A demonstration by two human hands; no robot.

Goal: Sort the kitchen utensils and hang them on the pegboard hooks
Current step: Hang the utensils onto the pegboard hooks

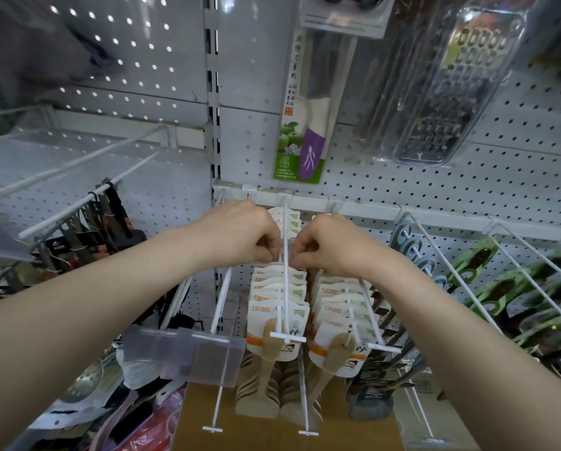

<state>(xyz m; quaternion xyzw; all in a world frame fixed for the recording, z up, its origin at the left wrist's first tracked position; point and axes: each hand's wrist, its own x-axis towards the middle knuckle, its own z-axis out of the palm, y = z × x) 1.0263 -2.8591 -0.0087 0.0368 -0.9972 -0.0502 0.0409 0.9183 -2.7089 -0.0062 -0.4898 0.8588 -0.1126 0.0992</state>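
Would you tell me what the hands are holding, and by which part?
The left hand and right hand pinch a spoon card by its top edge, either side of the hook.

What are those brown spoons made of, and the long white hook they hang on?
The spoons look like pale wood or bamboo: matte tan, no shine. The hook is probably metal wire with a smooth white coating: thin, straight and stiff, though the metal itself is hidden.
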